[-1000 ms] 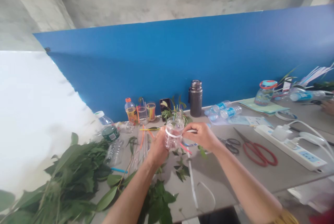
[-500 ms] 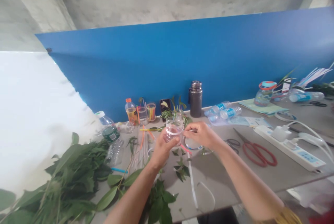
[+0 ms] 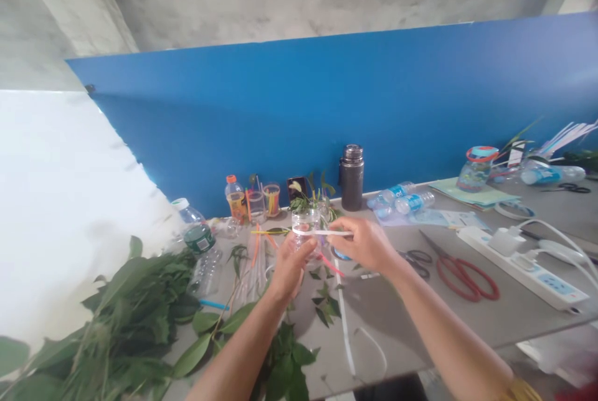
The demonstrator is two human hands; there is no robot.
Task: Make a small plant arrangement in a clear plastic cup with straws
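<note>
A clear plastic cup-like piece [image 3: 306, 220] is upright in my left hand [image 3: 290, 264], whose thumb and fingers wrap its lower part. A white strip [image 3: 329, 233] runs round the piece and stretches to the right. My right hand [image 3: 362, 242] pinches the strip's free end, a little apart from the piece. Part of a blue and white roll shows below my right hand. Behind the piece stand leafy sprigs [image 3: 301, 202].
Cut foliage [image 3: 131, 314] covers the left side. A dark flask [image 3: 352, 178] stands at the back. Red-handled scissors [image 3: 462, 270] and a white power strip [image 3: 523, 267] lie on the right. Bottles [image 3: 236, 198] and straws line the back left.
The white strip is now pulled out straight to the right between the piece and my right hand. The roll under my right hand shows less than before.
</note>
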